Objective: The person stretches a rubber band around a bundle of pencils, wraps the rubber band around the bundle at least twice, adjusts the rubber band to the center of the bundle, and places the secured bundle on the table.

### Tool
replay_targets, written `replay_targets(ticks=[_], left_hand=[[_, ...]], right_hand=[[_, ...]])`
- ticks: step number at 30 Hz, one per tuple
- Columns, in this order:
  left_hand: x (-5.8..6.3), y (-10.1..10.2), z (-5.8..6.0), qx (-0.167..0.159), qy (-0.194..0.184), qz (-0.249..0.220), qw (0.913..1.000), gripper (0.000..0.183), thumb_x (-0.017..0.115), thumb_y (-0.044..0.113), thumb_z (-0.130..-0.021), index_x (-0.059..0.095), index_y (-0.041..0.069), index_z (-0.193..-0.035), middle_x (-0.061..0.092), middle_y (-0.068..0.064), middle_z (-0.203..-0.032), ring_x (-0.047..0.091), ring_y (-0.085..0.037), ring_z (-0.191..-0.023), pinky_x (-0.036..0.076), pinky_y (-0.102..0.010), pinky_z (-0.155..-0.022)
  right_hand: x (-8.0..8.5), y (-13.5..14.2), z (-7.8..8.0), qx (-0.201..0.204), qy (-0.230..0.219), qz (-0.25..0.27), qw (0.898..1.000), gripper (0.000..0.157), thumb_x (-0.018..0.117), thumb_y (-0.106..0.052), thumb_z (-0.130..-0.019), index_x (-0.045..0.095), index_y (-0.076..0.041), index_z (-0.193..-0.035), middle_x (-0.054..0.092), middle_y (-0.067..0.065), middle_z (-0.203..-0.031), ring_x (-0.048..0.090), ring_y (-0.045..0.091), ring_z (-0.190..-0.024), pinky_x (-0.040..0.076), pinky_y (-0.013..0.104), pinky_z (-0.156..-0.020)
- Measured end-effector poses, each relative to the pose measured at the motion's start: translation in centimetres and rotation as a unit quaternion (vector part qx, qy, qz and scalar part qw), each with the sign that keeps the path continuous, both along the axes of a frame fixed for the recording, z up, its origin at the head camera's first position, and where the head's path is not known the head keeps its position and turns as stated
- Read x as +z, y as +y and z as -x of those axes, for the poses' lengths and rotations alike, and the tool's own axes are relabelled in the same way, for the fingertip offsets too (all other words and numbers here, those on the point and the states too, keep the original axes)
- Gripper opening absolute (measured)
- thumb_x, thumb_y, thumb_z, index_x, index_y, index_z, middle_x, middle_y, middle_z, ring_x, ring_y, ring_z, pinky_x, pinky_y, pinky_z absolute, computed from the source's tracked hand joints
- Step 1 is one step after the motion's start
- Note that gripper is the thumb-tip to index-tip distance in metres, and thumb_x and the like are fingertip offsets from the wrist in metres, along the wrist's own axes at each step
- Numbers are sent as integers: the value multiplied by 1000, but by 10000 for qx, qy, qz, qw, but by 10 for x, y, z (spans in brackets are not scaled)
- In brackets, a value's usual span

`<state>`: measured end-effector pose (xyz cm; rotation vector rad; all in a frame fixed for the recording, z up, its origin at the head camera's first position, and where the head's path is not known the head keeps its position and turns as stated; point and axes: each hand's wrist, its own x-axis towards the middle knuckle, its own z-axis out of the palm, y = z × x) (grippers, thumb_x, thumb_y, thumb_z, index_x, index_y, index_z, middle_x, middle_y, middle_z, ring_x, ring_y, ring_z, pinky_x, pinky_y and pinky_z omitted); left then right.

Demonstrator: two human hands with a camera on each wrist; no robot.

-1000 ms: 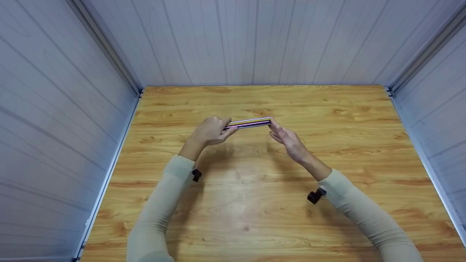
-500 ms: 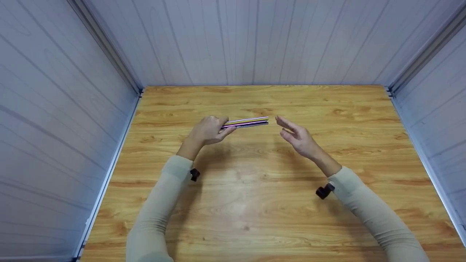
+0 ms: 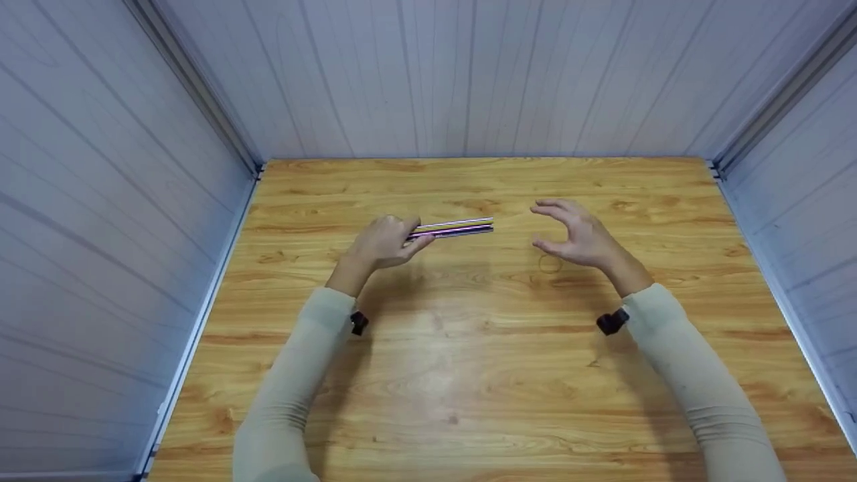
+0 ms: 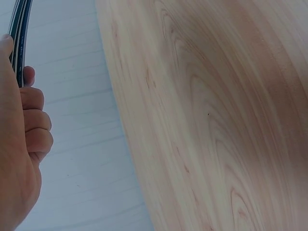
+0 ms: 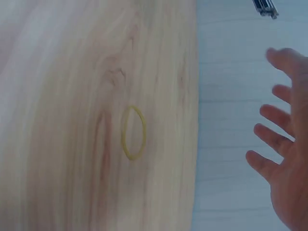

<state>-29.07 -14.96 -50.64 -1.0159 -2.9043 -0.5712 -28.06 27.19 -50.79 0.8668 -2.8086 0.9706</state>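
Observation:
My left hand (image 3: 385, 242) grips a small bundle of slim, shiny pencils (image 3: 462, 226) above the table, their free ends pointing right. In the left wrist view the pencils (image 4: 19, 41) look dark, and curled fingers wrap their lower part, which is hidden. Apart from the bundle, to its right, hovers my right hand (image 3: 579, 234), thumb and fingers spread with nothing between them. Below that hand a thin yellow rubber band (image 5: 144, 134) lies on the table as a loose loop.
A wood-grain table (image 3: 442, 375) spreads under both hands. Pale panel walls (image 3: 435, 80) enclose it at the back and both sides. Small black cameras sit at each wrist, the right camera (image 3: 612, 322) on the sleeve cuff.
My right hand has drawn away from the pencils' ends, moving right, and its fingers have spread. The rubber band has come into fuller view. The left hand holds the bundle nearly still.

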Motion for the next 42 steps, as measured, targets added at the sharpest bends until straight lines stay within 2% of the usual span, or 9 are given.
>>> replay_targets(ticks=[2,5,10,15,19,24,34,42], left_hand=[[0,0,-1,18,-28,8,10000,50,55,48,-117,66,1,-106,39,4,-71,40,-15,-65,35,-33,-63],[-1,1,-2,43,-19,15,10000,49,56,48,-117,65,2,-106,38,4,-71,39,-15,-64,34,-32,-62],[-3,3,-3,11,-1,15,10000,49,57,48,-117,65,2,-104,38,4,-70,37,-13,-63,33,-31,-61],[-6,3,-4,5,32,13,10000,48,57,47,-117,64,2,-102,38,4,-69,37,-14,-63,33,-32,-62],[-7,3,-4,30,80,-23,10000,46,59,46,-116,64,3,-100,38,4,-70,37,-13,-63,32,-31,-61],[-8,3,-4,-40,32,-28,10000,46,59,46,-116,63,2,-101,37,5,-69,36,-12,-61,31,-29,-59],[-10,1,-3,33,1,-48,10000,47,57,47,-117,65,2,-104,38,4,-70,36,-13,-62,31,-30,-60],[-12,0,-4,54,-29,-26,10000,47,57,47,-116,64,2,-103,37,5,-69,36,-12,-62,31,-30,-60]], right_hand=[[0,3,2,110,37,-365,9993,60,88,-21,-99,67,-5,-152,58,25,-163,55,52,-150,49,72,-118],[-3,9,4,167,-145,-867,9960,60,91,-23,-96,69,-5,-150,59,24,-159,56,51,-147,50,72,-116],[-24,18,6,99,-562,-1340,9893,61,90,-27,-97,69,-5,-149,64,23,-149,60,50,-140,51,71,-114],[-42,23,3,181,-528,-1382,9888,46,89,-26,-98,76,-3,-136,69,23,-134,65,48,-126,55,68,-105],[-49,23,2,268,-419,-1401,9889,32,87,-23,-99,82,-3,-123,73,20,-121,68,44,-115,58,65,-99],[-54,23,0,289,-549,-1579,9855,19,84,-19,-102,85,-6,-114,74,16,-118,70,41,-115,58,64,-103],[-57,24,-1,273,-663,-1626,9841,7,84,-16,-103,85,-9,-99,72,14,-116,68,37,-109,58,60,-97],[-59,26,0,201,-764,-1482,9858,8,83,-15,-103,84,-12,-96,72,11,-113,66,32,-105,56,57,-95]])
